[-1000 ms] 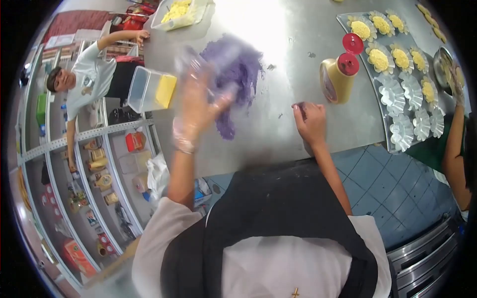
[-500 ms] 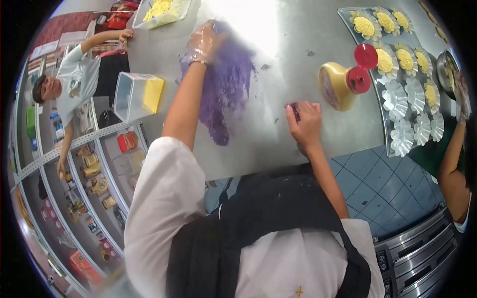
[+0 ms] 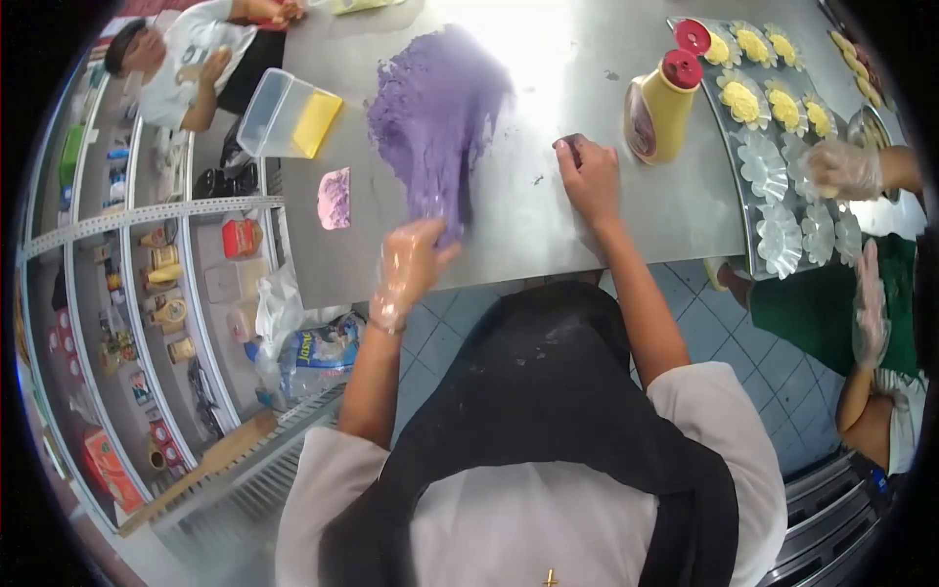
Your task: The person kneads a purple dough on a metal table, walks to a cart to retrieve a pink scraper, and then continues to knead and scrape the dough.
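A mass of purple dough (image 3: pixel 435 103) is spread on the metal table, with its near end drawn out toward the front edge. My left hand (image 3: pixel 409 262), in a clear plastic glove, is closed on that near end. My right hand (image 3: pixel 591 181), bare, rests on the table with its fingers curled. A dark purplish patch shows by its thumb, but what it is I cannot make out. Left of the dough lies a pink flat piece smeared with purple (image 3: pixel 334 199). A yellow squeeze bottle with its red cap flipped up (image 3: pixel 660 117) stands beyond my right hand.
At the right, a tray (image 3: pixel 734 186) carries fluted metal molds, several filled with yellow crumbs. A co-worker's gloved hand (image 3: pixel 843 169) reaches over it. A clear tub with yellow contents (image 3: pixel 289 112) sits at the table's left edge; another person stands behind it. Shelves (image 3: pixel 161 205) line the left.
My left hand has come from the dough's far end to its near end, toward me. The pink piece now shows. The co-worker's gloved hand has moved in over the molds.
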Motion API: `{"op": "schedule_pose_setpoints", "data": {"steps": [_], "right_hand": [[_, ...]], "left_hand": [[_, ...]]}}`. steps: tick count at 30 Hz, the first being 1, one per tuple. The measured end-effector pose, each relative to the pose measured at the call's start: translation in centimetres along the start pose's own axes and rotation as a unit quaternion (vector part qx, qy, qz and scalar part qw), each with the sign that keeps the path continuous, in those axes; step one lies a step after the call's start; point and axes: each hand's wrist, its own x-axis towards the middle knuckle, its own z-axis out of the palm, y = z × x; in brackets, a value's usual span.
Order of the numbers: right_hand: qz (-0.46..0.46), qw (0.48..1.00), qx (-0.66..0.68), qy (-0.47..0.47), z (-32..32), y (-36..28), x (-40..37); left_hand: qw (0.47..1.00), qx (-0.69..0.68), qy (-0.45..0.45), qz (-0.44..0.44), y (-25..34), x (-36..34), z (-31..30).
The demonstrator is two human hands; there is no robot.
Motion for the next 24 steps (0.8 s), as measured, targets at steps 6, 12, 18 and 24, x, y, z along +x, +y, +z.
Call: {"op": "schedule_pose_setpoints", "data": {"steps": [6,12,18,24], "right_hand": [[0.015,1.000,-0.013,-0.006,-0.2,-0.6,0.3],[0.026,0.999,-0.025,0.005,-0.1,-0.1,0.0],[0.016,1.000,-0.015,0.002,-0.4,-0.3,0.2],[0.027,0.999,-0.039,0.013,-1.6,-0.5,-1.8]], "left_hand": [[0.995,0.021,0.098,-0.006,2.0,-0.7,-11.9],[0.958,0.195,0.168,0.128,-2.7,14.9,-20.5],[0.844,0.441,0.222,0.208,-8.2,22.6,-18.6],[0.978,0.062,0.150,0.132,-6.3,16.9,-0.9]]}}
